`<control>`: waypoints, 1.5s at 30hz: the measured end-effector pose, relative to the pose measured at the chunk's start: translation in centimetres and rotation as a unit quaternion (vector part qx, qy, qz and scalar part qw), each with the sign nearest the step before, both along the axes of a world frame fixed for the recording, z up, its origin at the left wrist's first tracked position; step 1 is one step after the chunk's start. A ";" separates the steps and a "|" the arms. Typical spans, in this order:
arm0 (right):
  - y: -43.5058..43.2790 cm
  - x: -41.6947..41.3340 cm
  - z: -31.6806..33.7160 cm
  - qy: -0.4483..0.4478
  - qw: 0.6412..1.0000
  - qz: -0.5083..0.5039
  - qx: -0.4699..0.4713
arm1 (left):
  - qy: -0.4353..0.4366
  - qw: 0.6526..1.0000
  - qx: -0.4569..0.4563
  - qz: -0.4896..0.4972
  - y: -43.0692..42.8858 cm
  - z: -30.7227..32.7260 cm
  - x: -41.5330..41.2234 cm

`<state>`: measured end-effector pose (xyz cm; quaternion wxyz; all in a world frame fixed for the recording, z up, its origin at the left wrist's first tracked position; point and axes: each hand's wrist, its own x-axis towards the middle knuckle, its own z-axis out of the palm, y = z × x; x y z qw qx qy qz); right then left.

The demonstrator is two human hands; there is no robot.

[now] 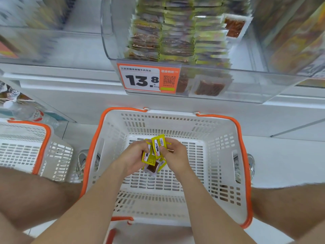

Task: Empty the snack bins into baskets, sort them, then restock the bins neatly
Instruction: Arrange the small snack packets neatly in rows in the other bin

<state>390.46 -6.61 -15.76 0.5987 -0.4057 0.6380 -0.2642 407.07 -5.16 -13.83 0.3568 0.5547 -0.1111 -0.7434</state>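
A white basket with an orange rim [244, 147] sits on the floor below me, its bottom bare. Over its middle my left hand [133, 155] and my right hand [173, 154] together grip a small bunch of yellow snack packets [157, 147]; one packet with a clear window hangs lowest. Above, a clear plastic snack bin [249, 88] holds neat rows of the same yellow-green packets [177, 37]. An orange price tag reading 13.8 [142, 80] is fixed to the bin's front.
A second white basket with orange rim [44, 138] stands at the left. Neighbouring clear bins flank the middle one, blurred. A water bottle [33, 114] lies on a low shelf at the left. My knees frame both lower corners, shoes beside the basket.
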 end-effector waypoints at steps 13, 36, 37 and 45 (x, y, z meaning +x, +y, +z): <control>-0.4 -0.5 -0.9 -0.091 0.989 -0.072 0.087 | -0.197 0.978 -0.070 -0.027 -0.9 -0.9 0.0; -1.3 -1.2 -0.8 0.019 0.994 -0.105 0.013 | -0.240 0.952 -0.127 -0.141 -1.2 -0.2 0.5; -1.3 -1.2 -0.6 -0.010 0.993 -0.108 0.048 | -0.240 0.954 -0.132 -0.121 -1.2 -0.2 0.3; -0.8 0.0 -2.6 0.001 0.986 -0.091 0.137 | -0.220 0.964 -0.149 0.002 -0.1 -0.8 -0.9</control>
